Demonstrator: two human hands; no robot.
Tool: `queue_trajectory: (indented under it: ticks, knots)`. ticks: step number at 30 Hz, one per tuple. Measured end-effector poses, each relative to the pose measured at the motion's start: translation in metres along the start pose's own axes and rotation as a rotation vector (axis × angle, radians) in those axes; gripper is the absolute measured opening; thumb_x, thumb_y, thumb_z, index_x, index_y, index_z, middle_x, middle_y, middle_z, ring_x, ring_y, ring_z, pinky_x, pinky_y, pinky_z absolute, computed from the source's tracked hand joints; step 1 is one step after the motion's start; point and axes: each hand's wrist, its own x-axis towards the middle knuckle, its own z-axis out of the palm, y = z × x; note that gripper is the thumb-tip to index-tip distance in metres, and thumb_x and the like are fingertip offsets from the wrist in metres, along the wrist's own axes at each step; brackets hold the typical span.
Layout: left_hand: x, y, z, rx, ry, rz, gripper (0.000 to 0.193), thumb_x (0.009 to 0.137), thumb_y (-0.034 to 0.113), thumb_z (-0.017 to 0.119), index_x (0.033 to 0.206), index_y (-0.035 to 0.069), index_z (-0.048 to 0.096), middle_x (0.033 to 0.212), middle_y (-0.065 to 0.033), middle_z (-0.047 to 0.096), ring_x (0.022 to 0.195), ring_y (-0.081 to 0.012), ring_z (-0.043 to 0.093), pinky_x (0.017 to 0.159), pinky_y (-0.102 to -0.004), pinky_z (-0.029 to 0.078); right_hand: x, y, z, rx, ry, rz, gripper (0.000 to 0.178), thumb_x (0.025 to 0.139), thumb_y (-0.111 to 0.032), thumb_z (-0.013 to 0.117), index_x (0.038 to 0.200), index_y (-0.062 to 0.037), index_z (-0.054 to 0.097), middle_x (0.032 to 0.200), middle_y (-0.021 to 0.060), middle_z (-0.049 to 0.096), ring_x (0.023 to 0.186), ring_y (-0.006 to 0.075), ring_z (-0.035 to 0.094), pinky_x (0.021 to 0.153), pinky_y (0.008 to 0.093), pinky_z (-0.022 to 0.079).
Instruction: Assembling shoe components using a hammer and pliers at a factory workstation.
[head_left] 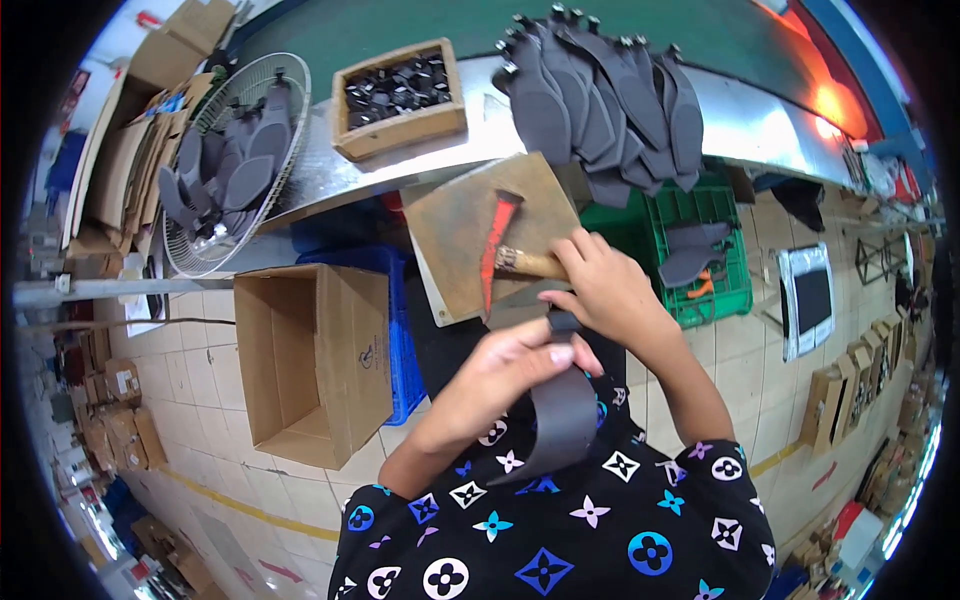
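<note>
My left hand (520, 360) is closed on a thin, dark grey shoe sole (562, 425), which curves down in front of my shirt. A small black heel piece (564, 322) shows at its upper end, between my two hands. My right hand (612, 285) grips the end of the wooden handle of a hammer (497, 240). The red hammer head lies over a worn brown board (445, 215). Part of the handle is covered by my right fingers.
A wooden box (455, 128) of small black heel pieces stands on the metal bench edge. Right of it lies a pile of grey soles (600, 110); more fill a white wire basket (290, 190). A cardboard box (350, 375) and a green crate (742, 300) flank the board.
</note>
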Motion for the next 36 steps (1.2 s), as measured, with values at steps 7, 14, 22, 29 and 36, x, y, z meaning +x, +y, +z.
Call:
queue_trajectory:
  ticks: [7,14,22,29,36]
  knots:
    - [-0.019,0.035,-0.035,0.542,0.433,0.589,0.024,0.097,0.007,0.059,0.118,-0.003,0.065,0.135,-0.0158,0.062,0.123,-0.0248,0.059,0.104,-0.0357,0.043,-0.03,0.025,-0.001,0.192,0.209,-0.054,0.028,0.095,-0.022,0.065,0.108,0.0019,0.057,0.079,0.0165,0.064,0.063,0.0335,0.064,0.056,0.0408,0.051]
    - [0.074,0.013,-0.097,1.28,0.632,0.738,0.022,0.092,0.014,0.064,0.112,0.013,0.071,0.136,-0.0036,0.063,0.137,-0.0286,0.048,0.112,-0.0547,0.021,-0.031,-0.012,-0.043,1.001,0.544,0.27,0.024,0.103,-0.016,0.054,0.119,0.0023,0.056,0.074,0.0037,0.062,0.052,0.0054,0.052,0.045,0.0221,0.041]
    - [0.092,-0.016,-0.129,1.507,0.677,0.392,0.049,0.084,0.055,0.068,0.125,0.027,0.072,0.151,-0.0199,0.045,0.149,-0.0427,0.021,0.115,-0.0678,-0.003,-0.03,-0.04,-0.036,0.544,0.412,0.125,0.027,0.099,-0.013,0.061,0.119,0.0028,0.054,0.086,0.0216,0.064,0.07,0.0366,0.066,0.062,0.0387,0.052]
    - [0.082,0.0,-0.134,1.52,0.565,0.377,0.063,0.072,0.068,0.071,0.126,0.037,0.069,0.163,-0.0166,0.027,0.152,-0.043,0.007,0.117,-0.0635,-0.008,-0.036,-0.072,-0.08,0.549,0.804,-0.18,0.019,0.098,-0.01,0.056,0.114,0.0005,0.059,0.081,0.0078,0.061,0.062,0.0124,0.059,0.057,0.0277,0.048]
    - [0.077,-0.017,-0.144,1.512,0.568,0.387,0.067,0.069,0.072,0.071,0.128,0.041,0.067,0.16,-0.0148,0.032,0.152,-0.043,0.007,0.117,-0.0657,-0.004,-0.033,-0.077,-0.108,0.309,0.651,0.039,0.018,0.103,-0.019,0.054,0.107,-0.0023,0.061,0.068,0.0082,0.056,0.054,0.0162,0.055,0.049,0.0295,0.041]
